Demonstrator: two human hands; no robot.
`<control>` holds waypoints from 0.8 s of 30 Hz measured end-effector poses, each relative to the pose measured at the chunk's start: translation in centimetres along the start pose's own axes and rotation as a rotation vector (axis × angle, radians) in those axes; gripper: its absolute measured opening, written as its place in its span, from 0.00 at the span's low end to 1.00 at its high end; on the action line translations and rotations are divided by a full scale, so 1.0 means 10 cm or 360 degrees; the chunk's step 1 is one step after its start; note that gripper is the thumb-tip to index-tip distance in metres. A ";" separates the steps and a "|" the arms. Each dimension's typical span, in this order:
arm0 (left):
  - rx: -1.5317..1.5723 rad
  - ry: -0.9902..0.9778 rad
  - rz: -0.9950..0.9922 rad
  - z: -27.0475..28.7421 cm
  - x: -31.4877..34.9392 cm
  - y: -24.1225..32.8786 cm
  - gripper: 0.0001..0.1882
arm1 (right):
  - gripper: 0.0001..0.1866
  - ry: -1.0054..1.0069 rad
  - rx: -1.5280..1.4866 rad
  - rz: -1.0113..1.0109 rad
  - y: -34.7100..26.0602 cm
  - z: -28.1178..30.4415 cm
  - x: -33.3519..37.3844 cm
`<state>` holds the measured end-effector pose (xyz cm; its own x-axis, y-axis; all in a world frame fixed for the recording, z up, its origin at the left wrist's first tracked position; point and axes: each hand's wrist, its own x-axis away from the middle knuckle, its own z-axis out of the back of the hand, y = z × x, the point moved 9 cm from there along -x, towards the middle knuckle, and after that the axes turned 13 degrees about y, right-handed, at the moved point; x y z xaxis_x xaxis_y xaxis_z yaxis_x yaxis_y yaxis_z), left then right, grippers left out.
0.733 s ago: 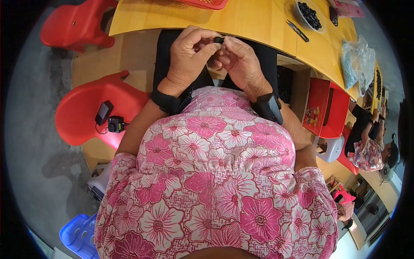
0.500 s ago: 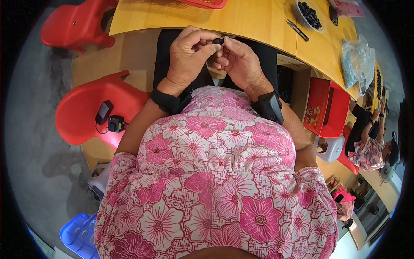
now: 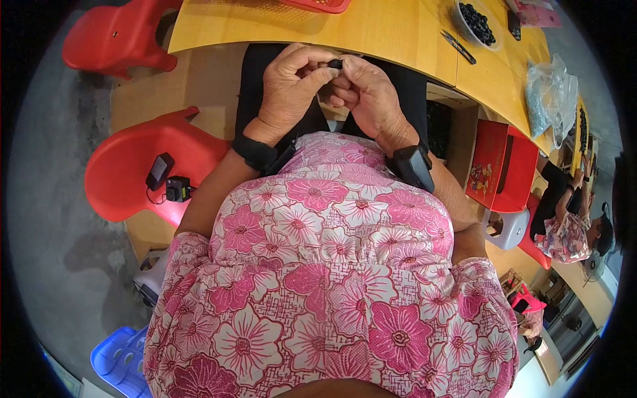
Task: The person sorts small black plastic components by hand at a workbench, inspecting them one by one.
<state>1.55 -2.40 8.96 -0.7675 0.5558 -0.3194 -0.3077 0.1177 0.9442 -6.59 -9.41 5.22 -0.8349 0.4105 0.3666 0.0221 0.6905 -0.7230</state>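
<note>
Between the fingertips of both hands is a small black piece, too small to name more exactly. My left hand pinches it from the left with thumb and forefinger. From the other side, my right hand pinches its right end, the other fingers curled in below. Both hands are just off the near edge of the yellow table, above my dark-clad lap. A white bowl of similar-looking small black pieces stands on the table to the right, beside a pair of dark thread snips.
A red basket sits at the table's far side. To the right lie a clear plastic bag and a red box. Red chairs stand at left, one holding small black devices. Another person sits far right.
My right fingers have shifted slightly around the black piece, and its angle looks a little different. Otherwise both hands keep their place.
</note>
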 end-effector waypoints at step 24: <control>0.0480 -0.0428 0.0596 -0.29 0.17 -0.03 0.22 | 0.12 0.0028 0.1281 0.1175 -0.37 -0.09 0.15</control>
<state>-1.27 -3.92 7.87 -0.6107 0.7910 0.0375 0.1640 0.0800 0.9832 -7.50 -10.84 8.99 -0.7554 0.5766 -0.3112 0.1427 -0.3187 -0.9370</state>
